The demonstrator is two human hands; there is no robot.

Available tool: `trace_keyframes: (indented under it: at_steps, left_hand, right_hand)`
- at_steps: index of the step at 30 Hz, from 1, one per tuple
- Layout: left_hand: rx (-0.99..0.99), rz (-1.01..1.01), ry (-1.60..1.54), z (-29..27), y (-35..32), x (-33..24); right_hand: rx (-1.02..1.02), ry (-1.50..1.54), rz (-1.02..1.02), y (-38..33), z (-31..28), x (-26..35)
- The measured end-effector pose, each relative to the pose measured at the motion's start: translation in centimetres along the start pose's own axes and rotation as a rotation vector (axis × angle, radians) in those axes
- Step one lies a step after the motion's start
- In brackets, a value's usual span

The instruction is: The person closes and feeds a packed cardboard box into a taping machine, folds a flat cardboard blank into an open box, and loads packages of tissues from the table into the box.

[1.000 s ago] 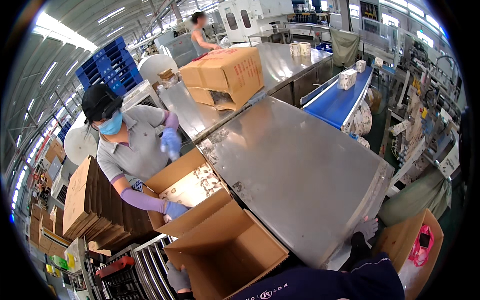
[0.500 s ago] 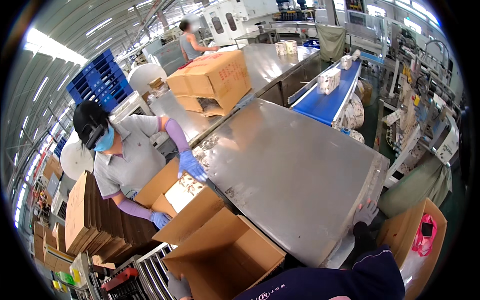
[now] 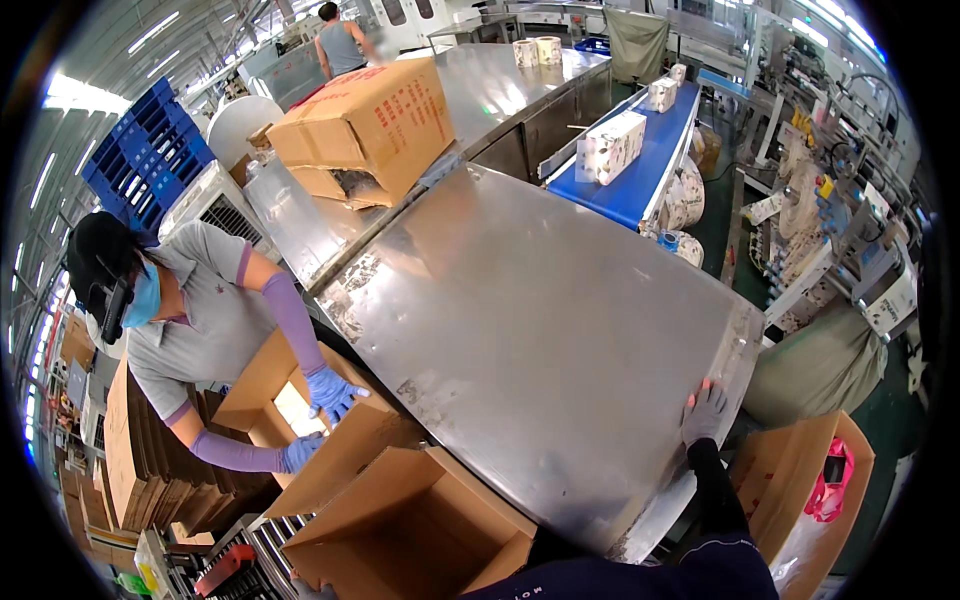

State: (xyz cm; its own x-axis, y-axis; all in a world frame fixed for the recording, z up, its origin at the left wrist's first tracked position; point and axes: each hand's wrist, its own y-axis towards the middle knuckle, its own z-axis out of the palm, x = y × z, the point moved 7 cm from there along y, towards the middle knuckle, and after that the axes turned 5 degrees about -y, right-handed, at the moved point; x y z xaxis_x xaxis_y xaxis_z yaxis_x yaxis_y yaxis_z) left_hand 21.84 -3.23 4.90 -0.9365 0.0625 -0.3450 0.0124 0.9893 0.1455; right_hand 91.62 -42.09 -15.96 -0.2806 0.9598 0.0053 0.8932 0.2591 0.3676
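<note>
Head view shows your right hand (image 3: pixel 706 412), gloved, fingers spread flat on the steel table's (image 3: pixel 560 300) near edge; your left hand is hidden. An open cardboard box (image 3: pixel 420 530) sits just below-left.

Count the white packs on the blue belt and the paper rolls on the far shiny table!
White packs on the blue belt: 3
Paper rolls on the far table: 2
Total: 5
</note>
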Motion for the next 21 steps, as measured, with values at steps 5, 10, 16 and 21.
trace_keyframes:
  at_steps: [5,10,16,21]
  left_hand:
    - [0.006,-0.021,0.138,0.8,1.1,4.1]
    - [0.015,0.098,0.067,1.6,1.3,4.7]
    - [0.033,0.049,-0.041,1.1,1.0,2.7]
    - [0.035,-0.012,0.154,1.3,1.1,4.3]
  right_hand:
    - [0.152,0.260,-0.194,3.0,-0.1,6.1]
    - [0.212,0.379,-0.346,12.9,2.9,14.2]
    - [-0.234,-0.046,-0.634,29.9,-3.9,26.6]
    - [-0.188,-0.017,-0.767,38.0,-3.9,38.1]
